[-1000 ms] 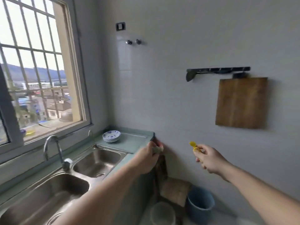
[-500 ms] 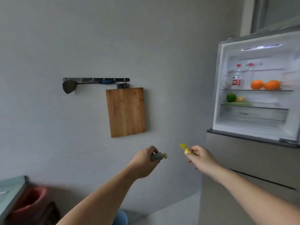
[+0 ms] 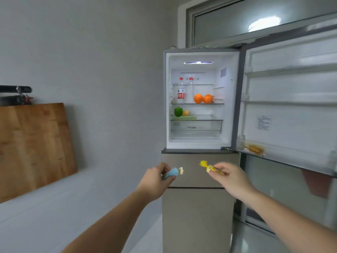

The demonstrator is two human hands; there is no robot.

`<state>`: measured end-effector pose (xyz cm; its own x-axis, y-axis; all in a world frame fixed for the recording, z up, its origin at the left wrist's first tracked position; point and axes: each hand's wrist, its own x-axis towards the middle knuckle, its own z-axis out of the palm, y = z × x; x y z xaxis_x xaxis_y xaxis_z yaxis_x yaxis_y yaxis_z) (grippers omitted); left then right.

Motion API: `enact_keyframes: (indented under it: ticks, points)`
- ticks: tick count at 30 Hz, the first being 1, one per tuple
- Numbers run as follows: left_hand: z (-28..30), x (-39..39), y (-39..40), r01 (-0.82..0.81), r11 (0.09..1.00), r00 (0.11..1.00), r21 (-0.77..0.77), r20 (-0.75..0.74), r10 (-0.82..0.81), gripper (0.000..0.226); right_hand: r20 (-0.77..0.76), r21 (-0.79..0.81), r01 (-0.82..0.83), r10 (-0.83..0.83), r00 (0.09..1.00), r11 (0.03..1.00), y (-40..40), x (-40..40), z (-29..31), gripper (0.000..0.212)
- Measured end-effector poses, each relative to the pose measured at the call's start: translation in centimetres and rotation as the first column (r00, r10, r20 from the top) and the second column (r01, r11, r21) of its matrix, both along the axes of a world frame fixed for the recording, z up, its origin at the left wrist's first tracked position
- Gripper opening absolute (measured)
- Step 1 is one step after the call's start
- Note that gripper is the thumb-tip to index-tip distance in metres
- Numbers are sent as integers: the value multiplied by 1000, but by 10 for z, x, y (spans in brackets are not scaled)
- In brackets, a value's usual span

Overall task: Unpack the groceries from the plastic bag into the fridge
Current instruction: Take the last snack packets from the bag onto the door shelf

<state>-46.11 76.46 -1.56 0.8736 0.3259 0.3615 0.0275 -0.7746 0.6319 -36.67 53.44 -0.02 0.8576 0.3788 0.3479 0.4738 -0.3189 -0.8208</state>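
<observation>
Left hand (image 3: 155,181) pinches blue-wrapped candy (image 3: 171,173); right hand (image 3: 231,179) pinches yellow-wrapped candy (image 3: 207,167), both below open fridge (image 3: 198,57). View swung right since earlier: fridge now centred, cutting board (image 3: 34,147) pushed to left edge.

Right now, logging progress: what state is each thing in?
fridge door: swung open
fridge light: on
crisper drawer: closed
blue-wrapped candy: held in left hand
yellow-wrapped candy: pinched by right hand
two oranges: on shelf

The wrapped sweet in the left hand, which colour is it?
Light blue wrapper, with a pale twisted end; head view.
</observation>
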Motion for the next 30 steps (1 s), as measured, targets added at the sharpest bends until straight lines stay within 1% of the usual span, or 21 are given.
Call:
enact_keyframes:
  ticks: [3,5,12,18,21,23,28,30]
  points:
    - [0,38,-14,34,996,998,-81,46,-31,15,-6,-1,81,-81,997,997,-22,38,-1,15]
    - [1,60,-23,50,992,998,-115,42,-45,14,-16,-1,107,-107,994,994,-32,61,-2,15]
    - [21,139,-54,66,997,998,-36,18,-66,14,-22,25,138,-138,990,990,-61,132,-4,15]
    - [34,215,-89,159,987,986,-28,60,-157,8,-13,23,234,-234,972,972,-104,175,1,19]
    - [29,256,-105,208,977,975,-50,83,-204,7,-7,16,326,-326,945,945,-128,191,3,13]
    - [24,282,-113,243,969,967,-37,92,-239,7,-8,-6,398,-398,917,917,-143,203,1,10]
    - [22,347,-122,407,912,909,-44,116,-400,8,11,-69,529,-529,848,846,-168,234,4,16]
    - [25,374,-119,469,881,881,-62,112,-460,12,13,-65,584,-585,811,809,-168,245,4,17]
